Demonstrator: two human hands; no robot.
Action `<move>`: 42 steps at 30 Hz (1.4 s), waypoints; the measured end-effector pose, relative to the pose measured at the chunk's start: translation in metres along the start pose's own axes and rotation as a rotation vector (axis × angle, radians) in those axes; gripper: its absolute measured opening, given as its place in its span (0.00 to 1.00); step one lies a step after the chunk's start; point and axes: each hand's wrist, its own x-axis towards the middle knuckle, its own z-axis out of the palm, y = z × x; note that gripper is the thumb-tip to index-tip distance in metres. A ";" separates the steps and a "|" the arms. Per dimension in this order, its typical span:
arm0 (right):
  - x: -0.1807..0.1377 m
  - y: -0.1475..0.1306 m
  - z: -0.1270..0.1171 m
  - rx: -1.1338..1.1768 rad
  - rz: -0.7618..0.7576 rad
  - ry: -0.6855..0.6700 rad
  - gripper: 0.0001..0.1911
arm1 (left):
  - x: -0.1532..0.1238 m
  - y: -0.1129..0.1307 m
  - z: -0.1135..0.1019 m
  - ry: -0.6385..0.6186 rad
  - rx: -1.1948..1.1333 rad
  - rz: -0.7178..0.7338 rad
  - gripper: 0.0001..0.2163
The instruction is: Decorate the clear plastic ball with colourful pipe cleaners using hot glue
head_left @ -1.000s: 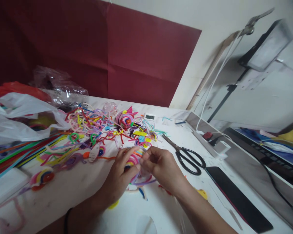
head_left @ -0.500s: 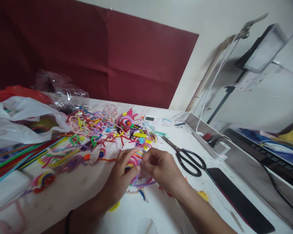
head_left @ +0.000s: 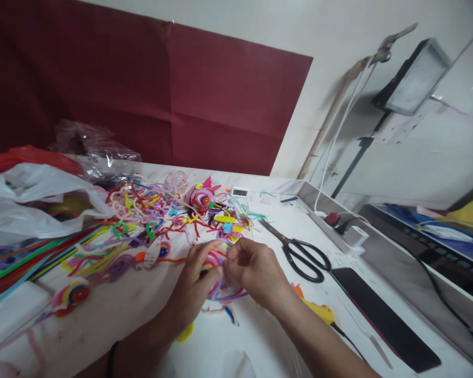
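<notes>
Low over the table's middle is a rounded clear plastic piece (head_left: 229, 286), partly covered with curved rows of pink, orange and purple pipe cleaners. My left hand (head_left: 195, 283) is closed around its left side, thumb resting on the coloured rows. Against its upper right, my right hand (head_left: 256, 270) makes a pinch with curled fingers; whatever lies between the fingertips is hidden. Behind both hands sits a pipe-cleaner fish (head_left: 202, 198) with an orange-centred eye. Black-handled scissors (head_left: 299, 254) lie open to the right of my right hand.
Tangled pipe cleaners (head_left: 142, 205) and straight ones (head_left: 43, 260) cover the left side, by a white plastic bag (head_left: 43, 197). A small digital display (head_left: 239, 192) stands at the back. On the right are a yellow tool (head_left: 321, 311) with a cord, a long black object (head_left: 386, 315) and a power strip (head_left: 339, 228).
The view has shifted slightly, showing more of the yellow tool and its cord beside my right forearm. Both hands keep nearly the same hold on the plastic piece.
</notes>
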 end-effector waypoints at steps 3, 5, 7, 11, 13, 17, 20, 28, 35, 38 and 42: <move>-0.001 -0.004 0.000 -0.034 -0.001 0.026 0.02 | 0.001 -0.002 -0.001 -0.008 0.000 -0.008 0.23; -0.001 -0.006 0.000 -0.048 0.010 0.021 0.02 | 0.002 -0.004 -0.002 -0.005 -0.005 -0.001 0.23; -0.001 -0.006 0.000 -0.050 0.016 0.012 0.02 | 0.002 -0.004 -0.002 0.008 -0.010 0.010 0.22; 0.002 -0.008 0.001 -0.053 0.019 0.022 0.03 | 0.003 -0.003 -0.004 0.008 -0.030 -0.026 0.22; 0.003 -0.010 0.001 -0.054 0.016 0.016 0.03 | 0.004 -0.001 -0.005 0.003 -0.034 -0.057 0.22; 0.003 -0.016 -0.002 -0.106 0.009 0.002 0.04 | 0.006 -0.003 -0.007 -0.012 -0.014 -0.053 0.22; 0.003 -0.019 -0.004 -0.120 0.003 0.011 0.04 | 0.007 -0.006 -0.009 -0.011 -0.003 -0.040 0.21; 0.007 -0.018 -0.001 -0.174 -0.039 0.057 0.04 | 0.008 -0.005 -0.010 -0.032 0.008 -0.090 0.23; 0.010 -0.020 -0.001 -0.228 -0.083 0.054 0.06 | 0.011 -0.010 -0.010 -0.018 -0.029 -0.112 0.23; 0.014 -0.019 -0.001 -0.237 -0.098 0.036 0.05 | 0.011 -0.012 -0.010 -0.021 -0.060 -0.153 0.24; 0.018 -0.018 -0.002 -0.225 -0.110 0.012 0.05 | 0.012 -0.011 -0.010 -0.002 -0.056 -0.156 0.23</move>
